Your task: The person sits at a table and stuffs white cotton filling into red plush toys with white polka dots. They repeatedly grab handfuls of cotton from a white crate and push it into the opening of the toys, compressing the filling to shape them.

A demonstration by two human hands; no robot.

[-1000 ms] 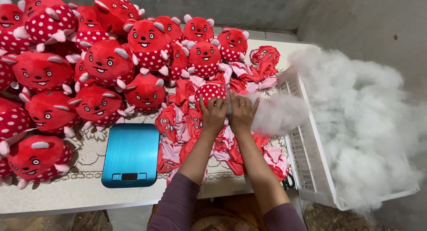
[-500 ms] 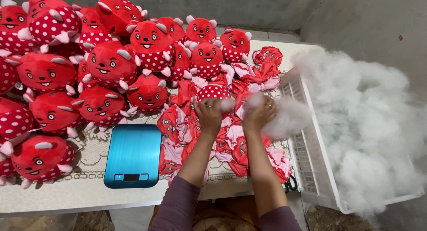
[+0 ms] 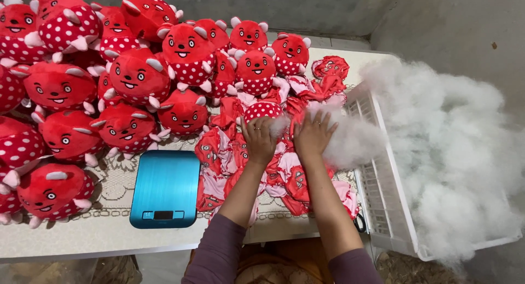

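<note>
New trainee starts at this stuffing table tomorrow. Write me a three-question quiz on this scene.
1. True or false: the blue scale has a toy on it.
2. Where is the loose white stuffing piled? A) in the white crate on the person's right B) on the scale C) on the floor
3. What do the left hand and right hand press on?

Key:
1. False, its top is bare.
2. A
3. A partly filled red dotted toy and a tuft of stuffing, above the flat unstuffed toy skins.
</note>
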